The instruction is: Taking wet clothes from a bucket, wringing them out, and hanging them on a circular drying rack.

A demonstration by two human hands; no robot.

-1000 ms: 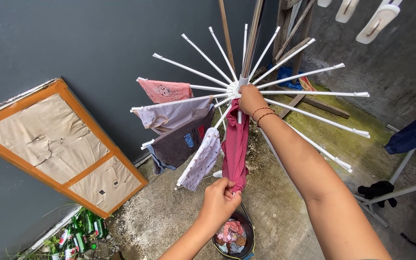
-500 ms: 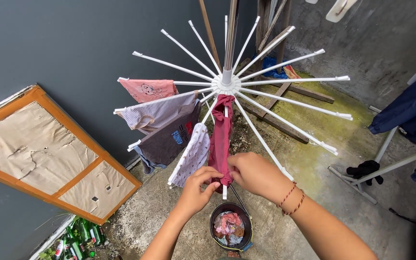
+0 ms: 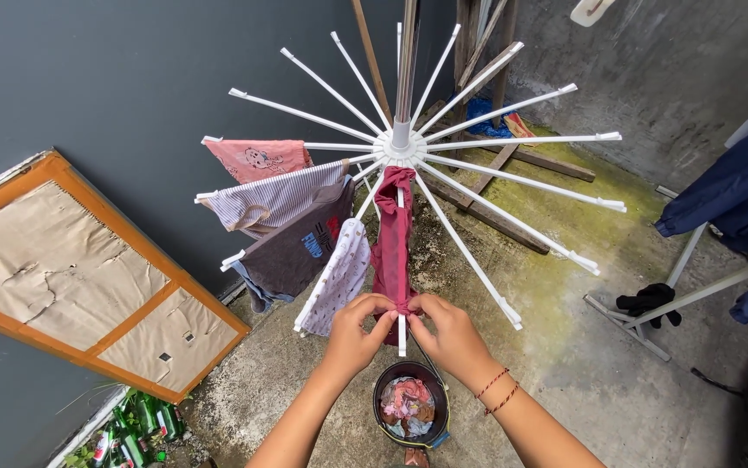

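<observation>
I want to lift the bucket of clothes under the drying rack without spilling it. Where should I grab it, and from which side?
Probably by the rim of the dark bucket, from straight above on two opposite sides. It stands upright on the concrete floor, mouth open and heaped with damp clothes. No handle is clearly visible, and the rack arm crowds its far side.

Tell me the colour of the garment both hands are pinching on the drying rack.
Dark red, plain; the garment shows best in the head view.

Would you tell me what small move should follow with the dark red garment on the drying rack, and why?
Probably smooth the dark red garment flat along its white arm: both the left hand and right hand pinch its bunched lower end there.
</observation>
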